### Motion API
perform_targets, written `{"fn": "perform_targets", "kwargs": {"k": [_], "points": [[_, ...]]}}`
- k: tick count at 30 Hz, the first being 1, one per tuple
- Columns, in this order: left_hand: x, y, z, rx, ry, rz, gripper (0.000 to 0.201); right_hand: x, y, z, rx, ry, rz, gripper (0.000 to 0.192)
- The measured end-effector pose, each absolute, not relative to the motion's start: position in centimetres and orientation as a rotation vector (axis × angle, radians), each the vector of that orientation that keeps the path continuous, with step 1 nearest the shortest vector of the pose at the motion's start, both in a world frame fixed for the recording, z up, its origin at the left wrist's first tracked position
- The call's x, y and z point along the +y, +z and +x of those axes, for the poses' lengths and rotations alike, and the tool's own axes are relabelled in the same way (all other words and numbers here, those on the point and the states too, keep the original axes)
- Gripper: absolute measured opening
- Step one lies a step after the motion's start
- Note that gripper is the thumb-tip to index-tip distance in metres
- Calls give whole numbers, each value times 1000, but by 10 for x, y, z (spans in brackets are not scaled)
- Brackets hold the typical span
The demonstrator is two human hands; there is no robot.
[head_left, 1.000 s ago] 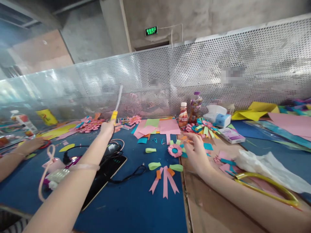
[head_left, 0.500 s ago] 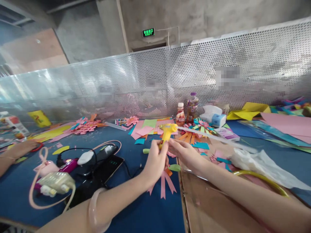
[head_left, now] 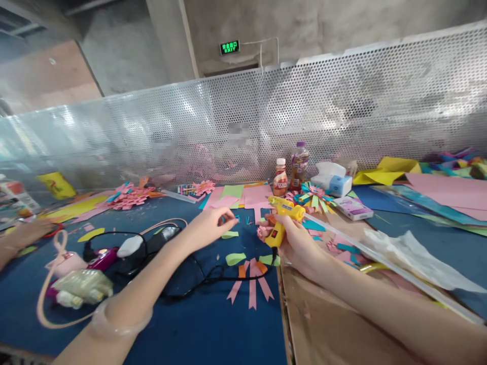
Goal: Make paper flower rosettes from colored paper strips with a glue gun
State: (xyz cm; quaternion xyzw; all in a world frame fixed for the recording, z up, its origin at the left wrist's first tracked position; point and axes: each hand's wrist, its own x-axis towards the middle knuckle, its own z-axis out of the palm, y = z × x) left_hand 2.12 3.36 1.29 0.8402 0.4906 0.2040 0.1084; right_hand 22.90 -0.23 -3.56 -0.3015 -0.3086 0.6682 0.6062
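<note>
My right hand (head_left: 299, 243) is wrapped round the grip of a yellow glue gun (head_left: 279, 228), whose nozzle points left. A long clear glue stick (head_left: 380, 258) runs from its back end past my forearm. Over the blue table, my left hand (head_left: 213, 223) curls with thumb and fingertips close together beside small blue paper scraps (head_left: 247, 220). What they pinch, if anything, is too small to make out. Below lie pink ribbon-like paper strips (head_left: 252, 286), with orange pieces and green paper loops (head_left: 235, 259). A pink paper flower (head_left: 262, 232) shows partly behind the glue gun.
A black cord (head_left: 232, 278) crosses the table under the glue gun. Plugs and a power bank (head_left: 102, 258) lie left. Bottles (head_left: 280, 177), a tissue pack (head_left: 335, 180) and coloured paper stand or lie behind. Cardboard (head_left: 323, 319) lies right. Another person's hand (head_left: 34, 228) is far left.
My left hand has let go of the glue gun and moved left. My right hand now holds it alone, lower and further right, its nozzle still leftward.
</note>
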Motion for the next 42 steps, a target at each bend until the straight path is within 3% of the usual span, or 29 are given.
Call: {"fn": "perform_targets", "kwargs": {"k": [4, 8, 13, 25, 32, 42], "points": [[49, 8, -11, 1426, 307, 2459, 43, -8, -34, 227, -765, 1519, -805, 17], [56, -7, -15, 1357, 237, 2493, 26, -16, -34, 223, -899, 1527, -855, 23], [53, -7, -7, 1369, 407, 2502, 14, -17, -42, 223, -1044, 1368, -974, 28], [38, 7, 6, 1260, 878, 2744, 13, -20, -39, 226, -1308, 1192, -1242, 36], [33, 9, 11, 1233, 949, 2802, 9, -22, -36, 226, -1285, 1148, -1283, 23], [32, 9, 12, 1207, 929, 2840, 11, -22, -40, 227, -1324, 1104, -1283, 26]]}}
